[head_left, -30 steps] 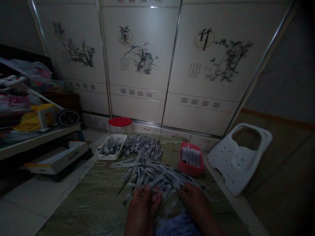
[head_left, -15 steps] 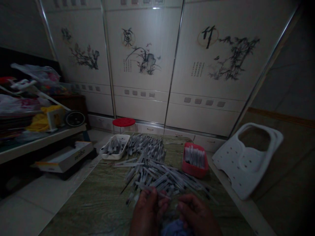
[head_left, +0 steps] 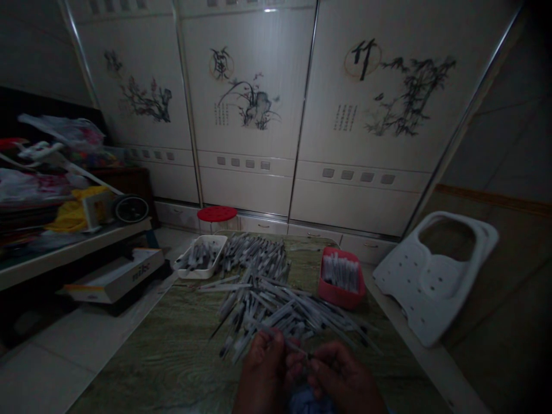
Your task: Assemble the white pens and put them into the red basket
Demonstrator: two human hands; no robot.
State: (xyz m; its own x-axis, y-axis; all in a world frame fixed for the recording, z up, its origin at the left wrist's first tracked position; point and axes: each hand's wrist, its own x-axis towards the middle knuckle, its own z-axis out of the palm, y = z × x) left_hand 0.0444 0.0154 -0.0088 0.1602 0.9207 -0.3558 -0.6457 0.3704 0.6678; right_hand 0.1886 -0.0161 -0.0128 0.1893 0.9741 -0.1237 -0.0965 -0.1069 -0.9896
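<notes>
My left hand (head_left: pixel 267 365) is closed around a thin, pale translucent pen (head_left: pixel 294 345), which slants down to the right. At the pen's lower end, my right hand (head_left: pixel 340 374) pinches with thumb and fingers; a small dark bit shows at the fingertips, too small to name. The two hands nearly meet there. Just beyond them lies a loose heap of similar pens (head_left: pixel 276 305), many with dark ends. Below the hands, some bluish cloth (head_left: pixel 310 399) is partly hidden.
On the wood-patterned table (head_left: pixel 142 362) stand a white tray (head_left: pixel 202 275) of pens at the far left and a red box (head_left: pixel 340 297) of upright pens at the right. Behind are a red stool (head_left: pixel 217 214) and sliding doors. A white plastic seat (head_left: pixel 431 282) leans at the right.
My right hand has come in to the pen's end, closing the small gap between the hands. My left hand has shifted slightly right with the pen.
</notes>
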